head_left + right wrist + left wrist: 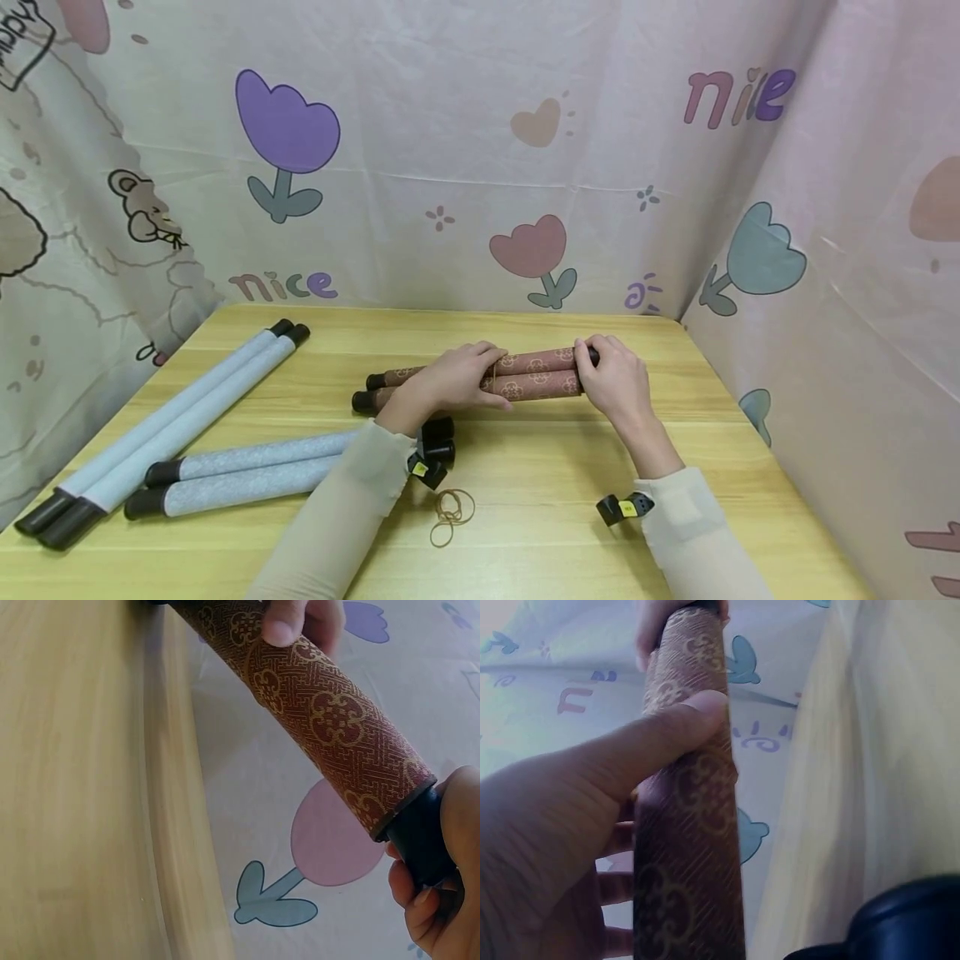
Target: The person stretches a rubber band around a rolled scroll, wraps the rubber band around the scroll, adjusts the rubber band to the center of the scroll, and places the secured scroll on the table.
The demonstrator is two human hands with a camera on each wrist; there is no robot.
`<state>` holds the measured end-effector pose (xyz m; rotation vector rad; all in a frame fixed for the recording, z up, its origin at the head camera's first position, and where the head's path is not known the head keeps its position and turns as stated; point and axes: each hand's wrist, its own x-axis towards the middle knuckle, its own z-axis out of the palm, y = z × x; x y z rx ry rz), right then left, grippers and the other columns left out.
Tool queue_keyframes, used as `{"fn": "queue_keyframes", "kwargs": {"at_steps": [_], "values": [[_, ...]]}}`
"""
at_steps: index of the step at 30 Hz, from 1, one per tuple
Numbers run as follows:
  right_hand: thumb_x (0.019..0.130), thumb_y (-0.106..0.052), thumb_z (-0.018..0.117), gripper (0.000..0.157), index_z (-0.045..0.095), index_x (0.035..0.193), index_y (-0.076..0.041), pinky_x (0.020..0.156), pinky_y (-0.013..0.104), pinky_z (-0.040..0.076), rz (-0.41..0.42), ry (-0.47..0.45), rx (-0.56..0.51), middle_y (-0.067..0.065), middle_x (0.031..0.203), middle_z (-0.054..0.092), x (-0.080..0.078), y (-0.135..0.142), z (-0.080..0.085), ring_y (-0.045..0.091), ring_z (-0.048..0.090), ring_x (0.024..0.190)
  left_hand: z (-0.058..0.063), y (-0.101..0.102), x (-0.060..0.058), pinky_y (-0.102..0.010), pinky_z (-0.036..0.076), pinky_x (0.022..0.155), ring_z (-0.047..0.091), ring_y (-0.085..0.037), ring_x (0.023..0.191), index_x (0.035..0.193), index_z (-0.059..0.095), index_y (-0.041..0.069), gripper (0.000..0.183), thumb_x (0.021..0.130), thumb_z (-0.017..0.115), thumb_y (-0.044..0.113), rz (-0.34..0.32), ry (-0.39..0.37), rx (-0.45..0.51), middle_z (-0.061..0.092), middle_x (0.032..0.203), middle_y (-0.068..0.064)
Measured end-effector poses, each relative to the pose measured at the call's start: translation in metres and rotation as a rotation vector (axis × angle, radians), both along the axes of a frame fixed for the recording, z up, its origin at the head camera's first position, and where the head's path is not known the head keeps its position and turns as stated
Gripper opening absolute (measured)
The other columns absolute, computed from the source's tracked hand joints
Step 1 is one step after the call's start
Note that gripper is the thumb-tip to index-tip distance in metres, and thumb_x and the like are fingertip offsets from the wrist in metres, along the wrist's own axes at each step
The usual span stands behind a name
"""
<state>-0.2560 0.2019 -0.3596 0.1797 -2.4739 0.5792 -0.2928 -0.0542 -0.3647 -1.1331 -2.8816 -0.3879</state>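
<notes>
The curtain (420, 108) reads "nice" twice: one word (742, 98) high on the right, another word (283, 287) low on the left. The slanted lettering (17, 37) in its top left corner is cut off and unreadable, and any print on the yellow labels (627, 508) at both wrists is too small; the left wrist view shows a pink "n" (574, 700) on the curtain.

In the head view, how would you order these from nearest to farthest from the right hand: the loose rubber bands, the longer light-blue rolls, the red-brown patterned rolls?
1. Red-brown patterned rolls: gripped at one end by the right hand.
2. Loose rubber bands: left of that hand, closer to the viewer.
3. Longer light-blue rolls: far left.
</notes>
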Motion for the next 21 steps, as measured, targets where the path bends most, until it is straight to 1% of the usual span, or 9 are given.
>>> {"fn": "queue_keyframes", "kwargs": {"at_steps": [3,5,9,12,15,17,21], "values": [[0.100,-0.036,0.047,0.039,0.071,0.093,-0.006,0.070,0.050,0.049,-0.004,-0.007,0.001,0.011,0.086,0.067,0.000,0.001,0.001,0.033,0.064,0.080,0.002,-0.005,-0.001,-0.047,0.038,0.106,0.047,-0.031,0.128,0.145,0.044,0.007,0.087,0.080,0.074,0.057,0.023,-0.039,-0.008,0.047,0.143,-0.010],[0.101,-0.036,0.047,0.039,0.071,0.093,-0.006,0.069,0.050,0.049,-0.008,-0.009,0.001,0.012,0.086,0.067,0.000,0.002,0.001,0.033,0.064,0.080,0.002,-0.008,-0.003,-0.045,0.038,0.105,0.048,-0.030,0.127,0.144,0.046,0.008,0.085,0.080,0.074,0.056,0.034,-0.053,-0.013,0.048,0.141,-0.009],[0.100,-0.036,0.047,0.039,0.071,0.093,-0.006,0.070,0.050,0.049,-0.009,-0.012,0.004,0.012,0.087,0.067,0.000,0.002,0.001,0.033,0.064,0.080,0.002,-0.013,-0.004,-0.044,0.039,0.105,0.049,-0.028,0.125,0.141,0.048,0.008,0.082,0.080,0.076,0.054,0.037,-0.074,0.001,0.051,0.138,-0.008],[0.100,-0.036,0.047,0.039,0.071,0.093,-0.006,0.071,0.050,0.049,-0.005,-0.008,0.006,0.012,0.087,0.067,0.001,0.002,0.001,0.033,0.064,0.081,0.001,-0.011,-0.003,-0.045,0.037,0.106,0.048,-0.029,0.127,0.144,0.045,0.007,0.086,0.079,0.077,0.053,0.012,-0.072,0.025,0.049,0.140,-0.009],[0.101,-0.035,0.047,0.040,0.071,0.094,-0.005,0.071,0.051,0.049,-0.005,-0.004,0.008,0.013,0.087,0.067,0.001,0.002,0.001,0.034,0.065,0.082,0.001,-0.006,-0.001,-0.045,0.036,0.107,0.046,-0.030,0.129,0.147,0.041,0.007,0.093,0.078,0.075,0.058,-0.009,-0.048,0.031,0.047,0.143,-0.010],[0.101,-0.036,0.046,0.040,0.071,0.094,-0.005,0.071,0.051,0.049,-0.007,0.000,0.013,0.013,0.088,0.067,0.001,0.002,0.002,0.034,0.065,0.082,0.000,-0.003,0.000,-0.045,0.036,0.107,0.045,-0.031,0.130,0.148,0.040,0.007,0.094,0.078,0.074,0.060,-0.009,-0.036,0.028,0.046,0.144,-0.010],[0.101,-0.036,0.046,0.040,0.071,0.094,-0.005,0.071,0.052,0.049,-0.009,0.000,0.027,0.013,0.089,0.067,0.002,0.001,0.002,0.034,0.065,0.083,0.000,-0.003,-0.001,-0.045,0.037,0.107,0.046,-0.030,0.129,0.147,0.042,0.007,0.090,0.080,0.073,0.059,0.010,-0.036,0.003,0.047,0.143,-0.010]]}}
